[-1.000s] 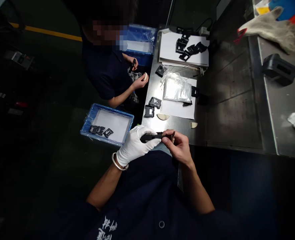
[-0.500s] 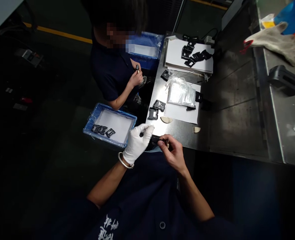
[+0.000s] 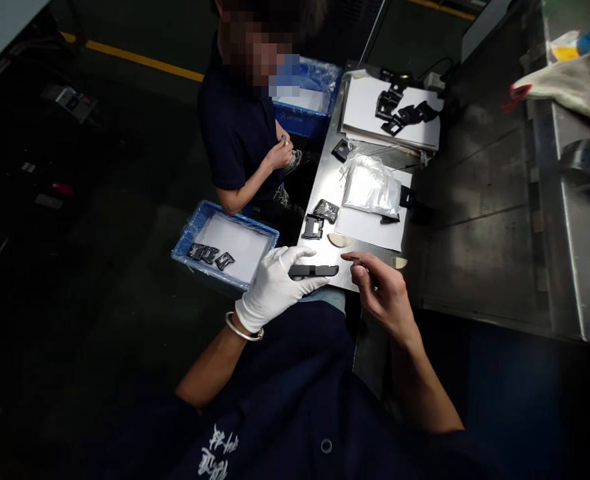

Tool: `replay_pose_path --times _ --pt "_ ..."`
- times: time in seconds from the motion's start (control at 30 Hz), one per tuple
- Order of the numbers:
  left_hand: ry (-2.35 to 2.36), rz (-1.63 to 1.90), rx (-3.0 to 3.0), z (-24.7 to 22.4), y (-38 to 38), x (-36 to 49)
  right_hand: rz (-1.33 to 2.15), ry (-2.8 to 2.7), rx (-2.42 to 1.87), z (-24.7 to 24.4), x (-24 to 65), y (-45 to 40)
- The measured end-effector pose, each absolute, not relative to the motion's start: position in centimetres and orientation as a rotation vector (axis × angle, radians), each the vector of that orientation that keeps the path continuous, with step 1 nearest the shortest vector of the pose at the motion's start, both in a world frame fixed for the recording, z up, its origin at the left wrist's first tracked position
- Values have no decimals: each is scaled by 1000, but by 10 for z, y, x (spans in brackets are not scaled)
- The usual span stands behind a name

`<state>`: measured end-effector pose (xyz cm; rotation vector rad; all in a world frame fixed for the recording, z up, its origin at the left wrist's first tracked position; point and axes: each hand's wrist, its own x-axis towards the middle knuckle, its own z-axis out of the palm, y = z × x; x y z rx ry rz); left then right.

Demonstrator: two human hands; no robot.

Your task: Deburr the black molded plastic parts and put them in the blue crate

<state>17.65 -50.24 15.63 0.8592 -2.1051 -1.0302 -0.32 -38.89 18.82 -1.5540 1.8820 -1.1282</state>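
My left hand (image 3: 275, 283), in a white glove, grips a black plastic part (image 3: 315, 271) between thumb and fingers, its narrow edge turned up towards me. Just to the right of it, apart from the part, is my bare right hand (image 3: 382, 287). Its thumb and fingers are closed together, and a small thing seems to be pinched there, too small to name. Beyond my hands on the metal table, a black plastic frame (image 3: 313, 227) and a bagged black part (image 3: 327, 211) lie beside a cream half-round piece (image 3: 340, 240).
A blue bin (image 3: 182, 250) with several bagged parts stands at left. A co-worker (image 3: 239, 133) works beyond it, near another blue bin (image 3: 299, 120). Plastic bags (image 3: 372, 187) and a white stack (image 3: 357, 107) bearing black parts occupy the table. A knit glove (image 3: 565, 83) lies at right.
My right hand has drawn back to the right, off the black part. My left hand now shows the part edge-up. The whole view has shifted slightly.
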Motion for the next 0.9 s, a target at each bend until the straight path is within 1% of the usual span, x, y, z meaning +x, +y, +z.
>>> replay_pose_path --times 0.13,0.27,0.5,0.9 --pt "-2127 -1018 887 161 -504 175 -940 2016 -1965 195 -10 -394" --pt "-2185 -986 888 164 -507 174 -783 2096 -2138 197 -9 -398" --pt "-2182 -926 823 167 -508 174 -715 2207 -2333 195 5 -397" --pt "-2209 -905 808 166 -506 174 -617 2260 -2372 195 11 -394"
